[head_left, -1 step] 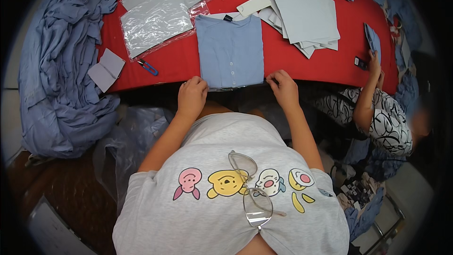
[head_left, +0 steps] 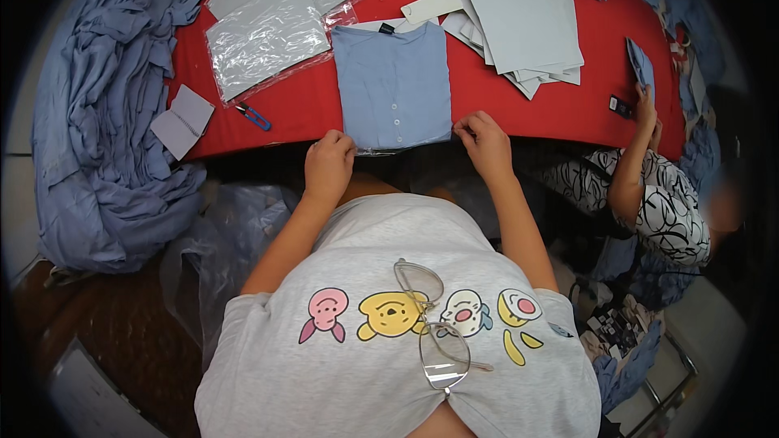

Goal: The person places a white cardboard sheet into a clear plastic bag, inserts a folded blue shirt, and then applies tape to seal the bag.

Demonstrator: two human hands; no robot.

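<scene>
A folded light-blue shirt [head_left: 392, 73] with a buttoned front lies flat on the red table, its neckline and dark label toward the far side. A shiny edge of clear plastic bag [head_left: 381, 152] shows along its near side; how far the bag reaches around the shirt I cannot tell. At the near left corner, my left hand [head_left: 330, 162] is closed, its fingers curled on the plastic. My right hand [head_left: 485, 143] pinches at the near right corner, thumb and fingertips together.
Plastic-wrapped grey boards [head_left: 268, 40] lie left of the shirt, with blue thread snips [head_left: 254, 117] and a notebook [head_left: 182, 120]. Stacked boards [head_left: 527, 24] are at the right. Blue garments [head_left: 105, 130] heap up at far left. A co-worker's hand [head_left: 645, 109] holds blue cloth at the right.
The folded shirt has shifted slightly left, and both my hands have moved a little left with it. The boards and snips have stayed in place.
</scene>
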